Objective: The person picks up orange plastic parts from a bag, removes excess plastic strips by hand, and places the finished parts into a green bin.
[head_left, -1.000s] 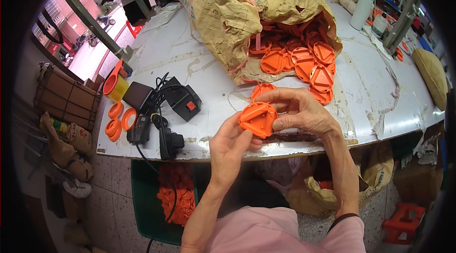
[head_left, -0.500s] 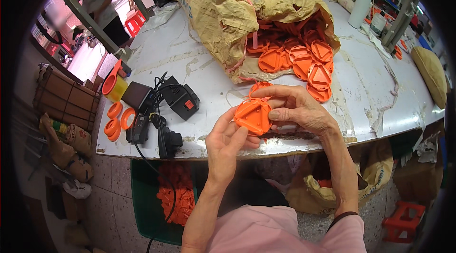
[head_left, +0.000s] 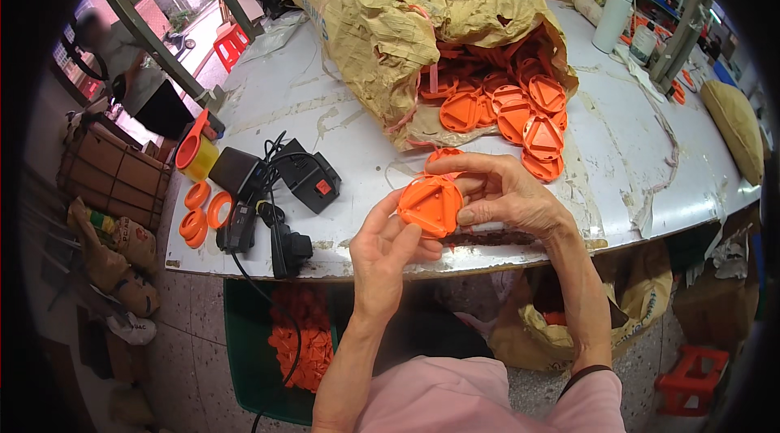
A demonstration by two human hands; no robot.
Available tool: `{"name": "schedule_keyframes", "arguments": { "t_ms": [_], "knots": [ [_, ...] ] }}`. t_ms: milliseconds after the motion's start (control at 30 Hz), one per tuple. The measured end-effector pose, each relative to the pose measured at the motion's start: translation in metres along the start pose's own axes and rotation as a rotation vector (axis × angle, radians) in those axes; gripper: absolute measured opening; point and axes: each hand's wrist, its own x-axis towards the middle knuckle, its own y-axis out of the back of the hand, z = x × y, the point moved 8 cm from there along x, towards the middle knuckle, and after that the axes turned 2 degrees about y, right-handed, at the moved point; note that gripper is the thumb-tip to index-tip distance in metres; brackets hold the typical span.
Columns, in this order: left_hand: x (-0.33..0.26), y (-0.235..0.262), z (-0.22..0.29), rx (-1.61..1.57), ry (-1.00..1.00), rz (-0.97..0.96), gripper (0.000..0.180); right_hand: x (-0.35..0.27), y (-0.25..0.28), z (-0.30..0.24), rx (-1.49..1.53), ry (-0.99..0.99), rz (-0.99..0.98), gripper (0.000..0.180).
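Observation:
Between my two hands, over the table's front edge, is a round orange plastic part [head_left: 430, 205] with a raised triangle on its face. My left hand [head_left: 385, 249] grips its lower left side, thumb on the near edge. At its right side, my right hand [head_left: 509, 199] pinches the rim between thumb and fingers. Just behind, another orange piece [head_left: 444, 155] lies partly hidden by my right fingers. Farther back, a torn yellow-brown sack [head_left: 390, 35] lies on its side, and similar orange discs [head_left: 515, 120] spill from its mouth onto the table.
Left on the white table [head_left: 268, 100] are black chargers with cables [head_left: 305, 177], orange rings [head_left: 193, 222] and a yellow-orange cup [head_left: 195, 153]. Below the edge stand a green bin [head_left: 244, 352] of orange pieces and an open sack [head_left: 520, 331]. A white bottle [head_left: 613, 17] stands back right.
The orange part has turned slightly, its triangular face now more toward me. Both hands keep their hold. In the doorway, a person has moved left and nearer.

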Motion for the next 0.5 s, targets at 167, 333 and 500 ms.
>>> {"name": "schedule_keyframes", "arguments": {
  "t_ms": [167,333,500],
  "knots": [
    [0.000,0.000,0.000,-0.009,-0.012,-0.005,0.048,0.001,-0.001,-0.001,0.000,0.007,0.003,0.066],
    [-0.006,0.006,0.003,-0.006,-0.031,0.025,0.050,0.003,-0.004,-0.002,-0.040,-0.002,-0.028,0.063],
    [-0.047,0.032,0.001,0.009,0.037,0.095,0.049,-0.001,0.011,-0.003,-0.100,-0.013,0.172,0.046]
  ]
}}
